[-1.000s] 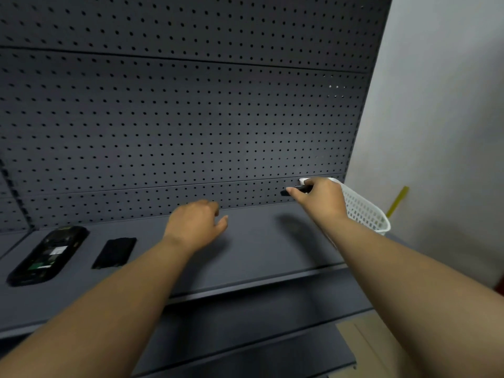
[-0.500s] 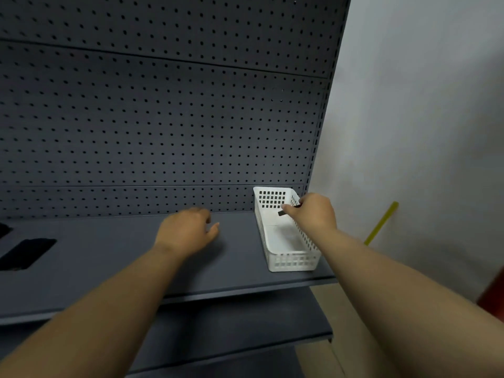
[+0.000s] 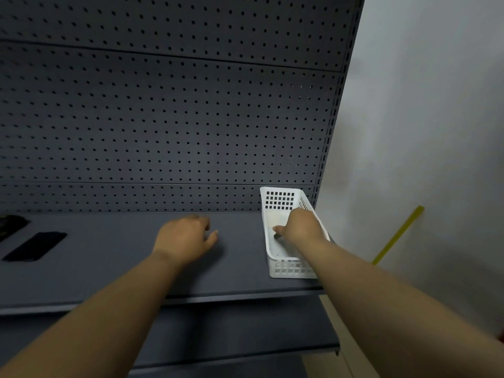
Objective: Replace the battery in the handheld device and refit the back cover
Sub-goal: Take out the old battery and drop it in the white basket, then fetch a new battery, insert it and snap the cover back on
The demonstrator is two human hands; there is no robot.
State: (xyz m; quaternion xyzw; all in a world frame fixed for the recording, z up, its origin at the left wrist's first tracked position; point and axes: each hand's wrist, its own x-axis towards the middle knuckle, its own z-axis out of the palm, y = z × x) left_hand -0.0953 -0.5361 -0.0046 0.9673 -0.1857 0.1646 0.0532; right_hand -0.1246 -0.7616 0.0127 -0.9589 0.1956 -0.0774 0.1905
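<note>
While the right hand [image 3: 298, 227] holds a small, stiff, light battery [image 3: 276, 236] by its edges inside the far-right basket [image 3: 289, 268], the left hand [image 3: 185, 238] rests loosely curled, holding nothing

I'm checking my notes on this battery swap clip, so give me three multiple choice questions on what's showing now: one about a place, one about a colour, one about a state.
1. Where is the right hand?
A. Inside the basket at the right end of the shelf
B. On the lower shelf
C. Against the pegboard

2. What colour is the basket?
A. Yellow
B. White
C. Black

3. What is the state of the left hand?
A. Gripping the handheld device
B. Pressing on the flat black piece
C. Empty, loosely curled over the shelf

Answers:
1 A: the right hand reaches down between the basket walls, with a small dark object at its fingertips.
2 B: its perforated plastic walls are white against the dark grey shelf.
3 C: nothing shows in the left hand, and the flat black piece lies far to its left.
</note>
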